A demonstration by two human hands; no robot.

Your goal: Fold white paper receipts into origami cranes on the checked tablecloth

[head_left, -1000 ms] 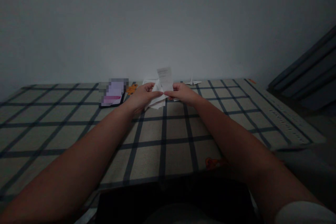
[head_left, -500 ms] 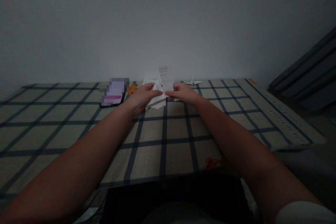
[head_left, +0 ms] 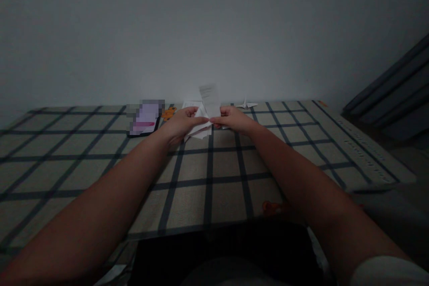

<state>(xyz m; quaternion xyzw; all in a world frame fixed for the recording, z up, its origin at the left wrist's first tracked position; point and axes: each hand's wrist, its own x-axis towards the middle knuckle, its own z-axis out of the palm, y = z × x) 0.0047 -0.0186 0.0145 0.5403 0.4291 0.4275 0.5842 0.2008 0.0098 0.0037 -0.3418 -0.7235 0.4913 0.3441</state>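
Between my hands is a partly folded sheet of white paper [head_left: 209,102], with lines of print on the flap that stands up. My left hand [head_left: 183,121] pinches its left side, thumb on top. From the right, my right hand [head_left: 233,119] grips the paper, its thumb close to the left thumb near the middle. More white paper [head_left: 202,133] shows below the left thumb and behind that hand; whether it is one piece with the held sheet I cannot tell. A folded paper crane [head_left: 247,104] sits just beyond my right hand.
A phone [head_left: 145,117] with a blurred screen lies left of my hands. The table wears a checked cloth [head_left: 187,183] with orange figures and lettering at the right. A wall [head_left: 214,31] rises behind it, and a dark curtain [head_left: 395,94] hangs at the right.
The upright printed flap of the paper has tilted slightly left. My right thumb has come closer to the left one; both hands keep hold of the paper.
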